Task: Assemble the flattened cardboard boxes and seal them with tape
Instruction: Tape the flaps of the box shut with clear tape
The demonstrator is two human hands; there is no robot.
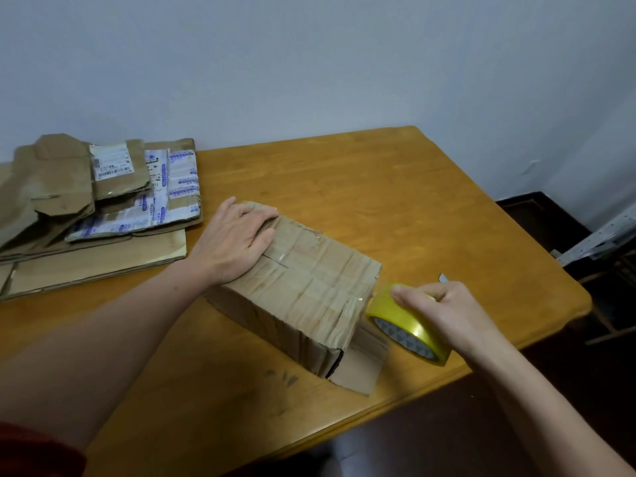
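The cardboard box lies on its side at the centre of the frame, its top seam glossy with clear tape and one end flap splayed out on the table at lower centre. The left hand lies flat on the box's upper-left end with fingers straight and spread, probably pinning the flaps together and keeping the box from sliding against the pull of the tape. The right hand is curled round the yellow tape roll, held just past the box's right-hand edge, likely so the strip can wrap down the end face. A stack of flattened boxes waits at the upper left of the frame.
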